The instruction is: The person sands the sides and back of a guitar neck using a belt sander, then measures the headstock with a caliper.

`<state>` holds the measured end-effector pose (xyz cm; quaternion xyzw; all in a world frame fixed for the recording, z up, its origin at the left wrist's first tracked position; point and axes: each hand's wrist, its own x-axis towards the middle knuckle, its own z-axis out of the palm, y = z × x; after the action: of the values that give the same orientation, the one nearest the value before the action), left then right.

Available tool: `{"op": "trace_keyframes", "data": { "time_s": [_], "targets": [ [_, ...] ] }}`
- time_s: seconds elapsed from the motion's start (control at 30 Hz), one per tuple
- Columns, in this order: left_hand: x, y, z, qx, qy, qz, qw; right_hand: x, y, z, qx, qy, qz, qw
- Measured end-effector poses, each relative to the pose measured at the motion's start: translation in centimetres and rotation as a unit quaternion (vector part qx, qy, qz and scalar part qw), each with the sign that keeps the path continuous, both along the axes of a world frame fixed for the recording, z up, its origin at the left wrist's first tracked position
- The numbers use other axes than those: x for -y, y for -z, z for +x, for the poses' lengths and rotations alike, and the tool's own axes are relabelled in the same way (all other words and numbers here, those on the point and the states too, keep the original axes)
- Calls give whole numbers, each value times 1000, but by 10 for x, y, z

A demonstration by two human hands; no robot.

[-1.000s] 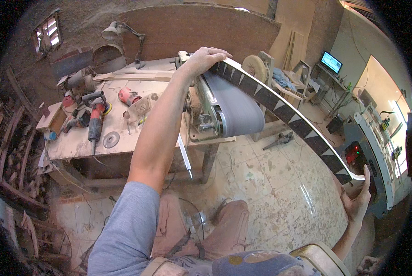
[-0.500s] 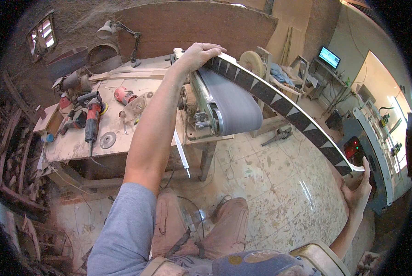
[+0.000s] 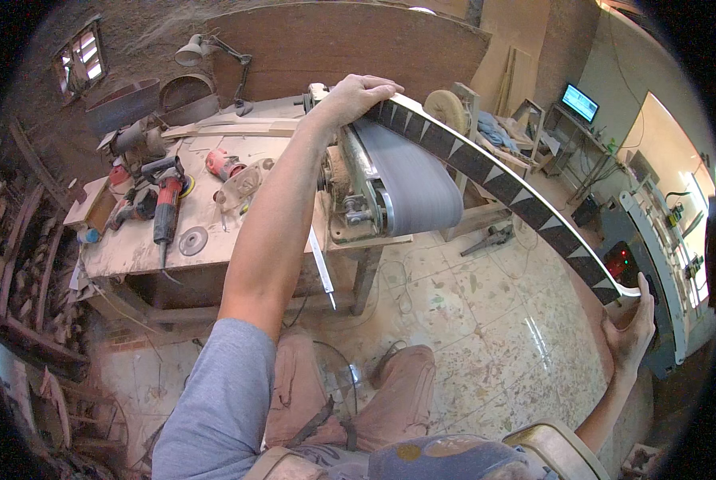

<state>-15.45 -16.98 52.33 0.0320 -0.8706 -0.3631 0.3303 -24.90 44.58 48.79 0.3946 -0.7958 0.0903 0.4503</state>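
Observation:
My left hand grips the upper end of a long curved board, which has a white edge and a dark side with pale triangles, over a belt sander. The board's underside near that hand lies against or very close to the grey belt; exact contact is unclear. At lower right, my right hand is closed around the board's other end. The sander sits on a dusty wooden workbench, with an orange-and-black angle grinder and other power tools left of my left arm.
A lamp and curved wooden panel stand behind. At right are a monitor, a grey machine and a wooden stand. A dark tool and cables lie on the tiled floor; stacked timber fills the left.
Compared with a second ago, my right hand and the board's far end sit slightly higher and farther right. My left hand has shifted only slightly, and both hands keep their hold.

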Motion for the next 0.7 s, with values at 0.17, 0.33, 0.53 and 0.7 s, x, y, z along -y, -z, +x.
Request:
{"op": "trace_keyframes", "data": {
  "time_s": [0.17, 0.33, 0.53, 0.7],
  "targets": [
    [-2, 0, 0, 7, 1, 15, 1000, -1, 0, -2, 10, -3, -6, 1000],
    [-2, -1, 3, 7, 3, -4, 1000, -5, 1, -5, 10, 0, 3, 1000],
    [-10, -5, 5, 26, -8, 11, 1000, -3, -2, -2, -4, -13, 3, 1000],
    [-1, -5, 4, 40, -3, 10, 999, -3, -3, 4, -3, 0, 6, 1000]
  ]
}}
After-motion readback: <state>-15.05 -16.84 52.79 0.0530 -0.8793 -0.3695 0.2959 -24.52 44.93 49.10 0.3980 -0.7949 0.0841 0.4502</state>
